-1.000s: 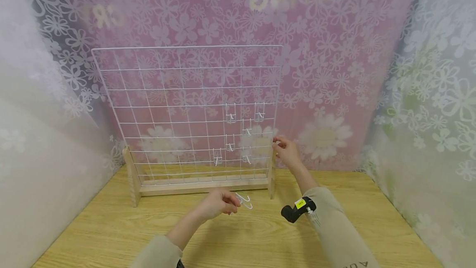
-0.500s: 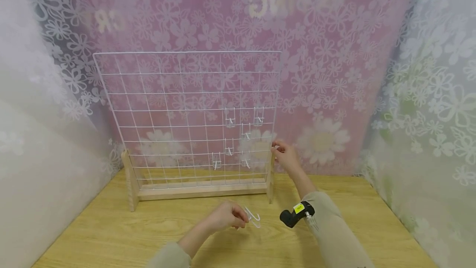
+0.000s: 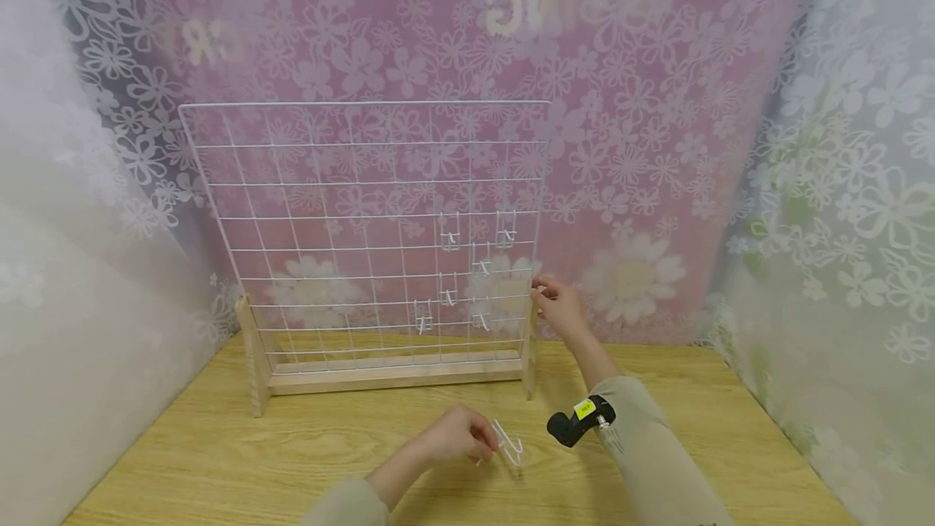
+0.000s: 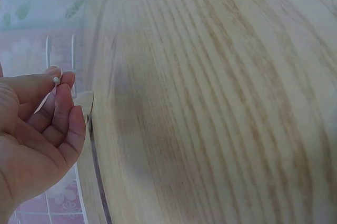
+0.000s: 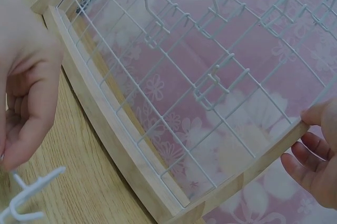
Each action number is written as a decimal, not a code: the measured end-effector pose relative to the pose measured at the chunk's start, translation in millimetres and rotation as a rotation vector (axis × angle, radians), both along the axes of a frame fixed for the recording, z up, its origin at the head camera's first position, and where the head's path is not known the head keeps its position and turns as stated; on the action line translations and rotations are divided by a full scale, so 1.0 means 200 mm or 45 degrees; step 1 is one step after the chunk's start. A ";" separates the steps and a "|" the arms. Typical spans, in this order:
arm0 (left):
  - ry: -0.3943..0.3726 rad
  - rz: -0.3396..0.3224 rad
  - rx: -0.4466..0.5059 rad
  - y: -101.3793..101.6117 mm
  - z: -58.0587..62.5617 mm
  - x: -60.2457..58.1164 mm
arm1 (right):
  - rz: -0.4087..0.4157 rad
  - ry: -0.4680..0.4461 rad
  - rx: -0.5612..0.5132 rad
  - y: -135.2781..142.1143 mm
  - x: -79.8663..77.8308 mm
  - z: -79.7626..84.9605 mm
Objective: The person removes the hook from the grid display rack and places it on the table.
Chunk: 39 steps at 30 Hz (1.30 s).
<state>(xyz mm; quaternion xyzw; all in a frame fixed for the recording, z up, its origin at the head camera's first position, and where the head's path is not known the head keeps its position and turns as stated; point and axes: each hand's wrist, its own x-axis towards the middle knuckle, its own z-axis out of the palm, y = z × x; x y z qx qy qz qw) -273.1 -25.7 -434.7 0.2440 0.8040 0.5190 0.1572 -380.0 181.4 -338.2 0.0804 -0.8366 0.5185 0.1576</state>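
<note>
My left hand [image 3: 462, 434] pinches a white wire hook [image 3: 511, 442] between thumb and fingertips, low over the table in front of the stand. Two prongs of the hook point away to the right; in the left wrist view its small round tip shows at the fingertips. At the right end of the stand, my right hand [image 3: 562, 307] grips the top of the wooden upright [image 5: 274, 153], thumb on one side and fingers on the other. A white wire grid [image 3: 365, 102] stands in this wooden base [image 3: 394, 381]. Several similar hooks [image 3: 450, 242] hang on its right half.
The wood-grain table [image 3: 321, 461] reaches forward from the stand. Behind rises a pink flowered curtain [image 3: 621, 144], with pale patterned panels [image 3: 862, 226] at both sides. A black wrist camera [image 3: 577, 423] sits on the right forearm.
My left hand has moved right and nearer to me, carrying the hook. The right hand keeps its place on the upright. The head view has tilted slightly.
</note>
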 end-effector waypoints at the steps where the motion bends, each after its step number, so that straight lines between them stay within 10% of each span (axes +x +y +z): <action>1: 0.000 -0.003 -0.003 0.01 0.00 0.00 | 0.000 0.003 0.000 0.00 0.00 0.00; 39: -0.041 -0.014 -0.090 0.13 -0.09 0.04 | -0.018 0.004 0.044 0.00 0.01 0.01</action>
